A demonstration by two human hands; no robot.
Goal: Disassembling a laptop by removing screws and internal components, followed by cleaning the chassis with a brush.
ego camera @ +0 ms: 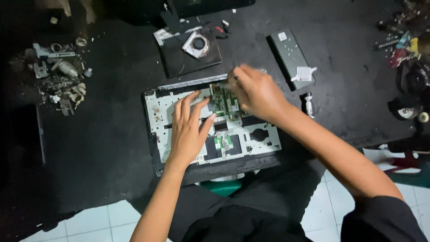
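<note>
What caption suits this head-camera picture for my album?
Left hand steadies an opened laptop chassis while right hand works at its green circuit board.

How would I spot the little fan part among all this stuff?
Start at the opened laptop base under both hands. Directly behind it lies a flat black square panel. On it sits the small silver cooling fan, the only part with a round dark opening.

The black mat (112, 134) carries an opened laptop chassis (215, 154) at centre, a metal parts heap (62, 74) at 10 o'clock, a fan panel (190, 51) at 12, and a battery (291, 56) at 1 o'clock.
</note>
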